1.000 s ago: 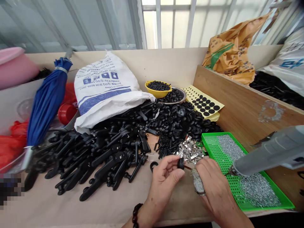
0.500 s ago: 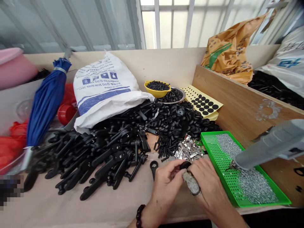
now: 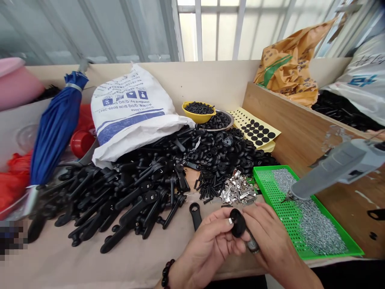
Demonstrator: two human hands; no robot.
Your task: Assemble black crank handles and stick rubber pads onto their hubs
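A person's left hand point(image 3: 207, 241) grips a black disc point(image 3: 238, 224) over the near tabletop point(image 3: 132, 261), seemingly to steady it, while the right hand point(image 3: 269, 235) wraps a worn, grey-ended handle point(image 3: 253, 245) just beside it. Metal pieces point(image 3: 239, 192) lie beyond, apparently for easy reach. Fingers hide most of the handle; a silver bit point(image 3: 230, 220) by the left thumb is hard to identify.
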